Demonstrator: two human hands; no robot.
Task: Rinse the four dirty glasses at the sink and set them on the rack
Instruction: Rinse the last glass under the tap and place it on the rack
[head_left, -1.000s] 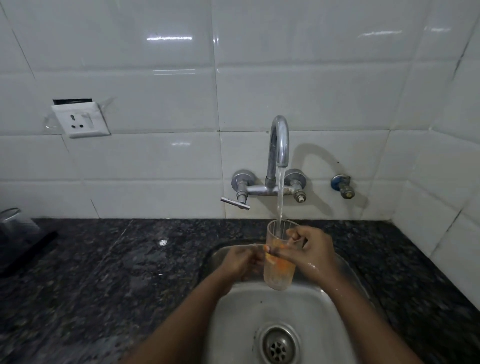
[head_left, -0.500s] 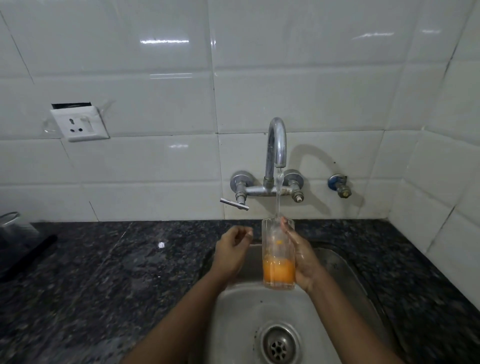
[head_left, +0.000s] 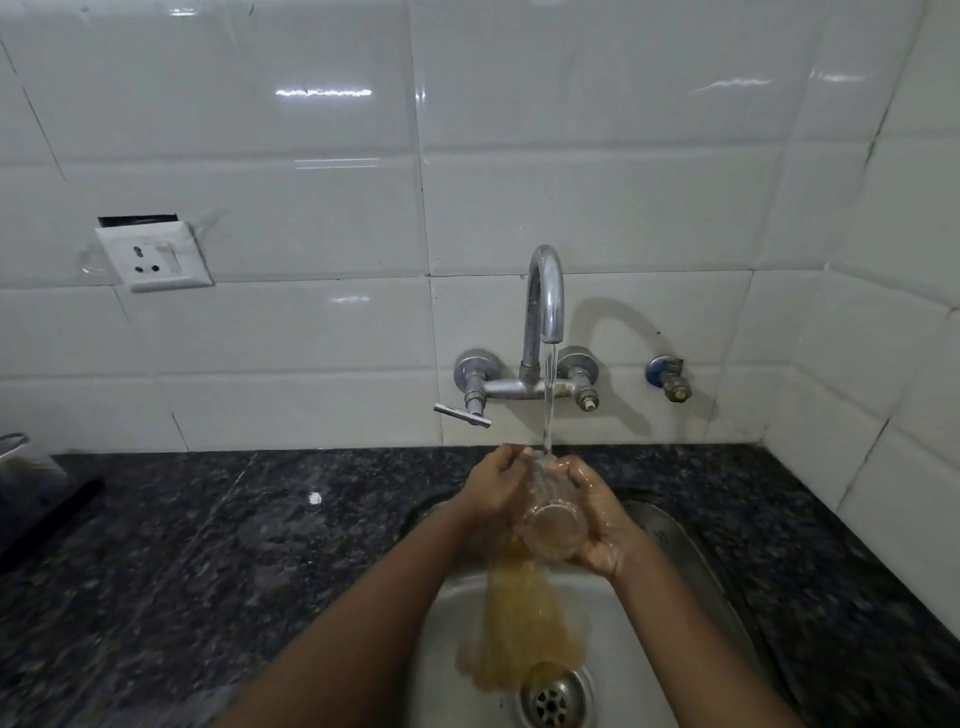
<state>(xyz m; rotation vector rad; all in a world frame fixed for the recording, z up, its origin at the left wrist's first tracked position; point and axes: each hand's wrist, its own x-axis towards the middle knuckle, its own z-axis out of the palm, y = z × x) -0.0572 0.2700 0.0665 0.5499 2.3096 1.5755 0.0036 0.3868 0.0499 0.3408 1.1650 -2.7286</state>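
A clear glass (head_left: 551, 522) is tipped toward me over the steel sink (head_left: 670, 540), its mouth facing down and forward. Orange-brown water pours from it into the basin and spreads toward the drain (head_left: 553, 701). My right hand (head_left: 597, 514) grips the glass from the right side. My left hand (head_left: 496, 486) is curled round its far end from the left. The tap (head_left: 545, 306) runs, and its stream lands on the glass and my fingers. No rack and no other dirty glass shows clearly.
Dark speckled granite counter (head_left: 234, 545) surrounds the sink. At the far left edge stands a dark object with a glassy rim (head_left: 21, 467). A tap lever (head_left: 462, 413) sticks out left. A wall socket (head_left: 156, 257) and a spare valve (head_left: 670, 379) sit on the white tiles.
The glass went from upright and filling with orange water to tipped over, and its contents now pour into the sink. My left hand moved back onto the glass.
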